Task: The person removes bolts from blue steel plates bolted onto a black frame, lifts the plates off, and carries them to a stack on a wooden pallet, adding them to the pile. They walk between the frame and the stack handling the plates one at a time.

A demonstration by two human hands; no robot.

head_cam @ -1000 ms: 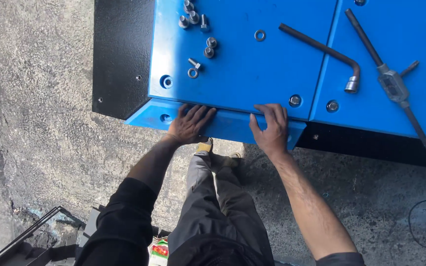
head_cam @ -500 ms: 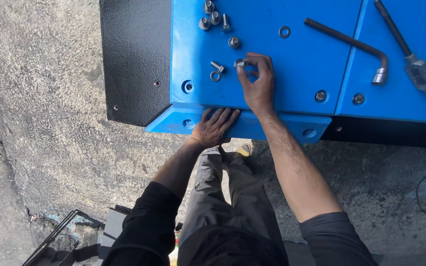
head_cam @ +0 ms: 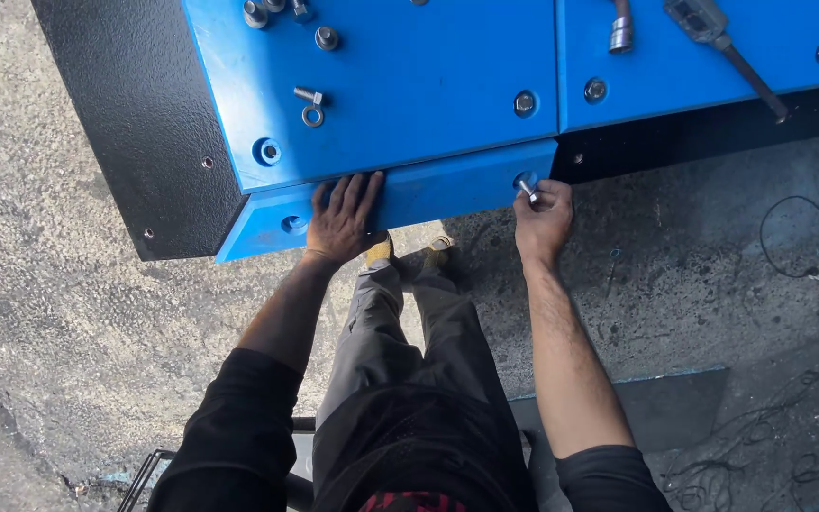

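Note:
A blue metal panel (head_cam: 447, 194) hangs along the front edge of a large blue machine top (head_cam: 409, 76). My left hand (head_cam: 341, 220) presses flat on this panel near its left end, fingers spread. My right hand (head_cam: 542, 216) pinches a silver bolt (head_cam: 525, 187) at a hole near the panel's right end. A second hole (head_cam: 293, 225) shows left of my left hand.
Loose bolts and a washer (head_cam: 311, 106) lie on the blue top, with a socket wrench (head_cam: 621, 30) and a ratchet tool (head_cam: 727, 47) at the back right. A black side panel (head_cam: 144, 123) stands at the left. Rough concrete floor lies below, a black cable (head_cam: 798, 242) at right.
My right hand left the loose hardware on the blue top and came down with a bolt to the front panel's right hole. My left hand stayed on the panel.

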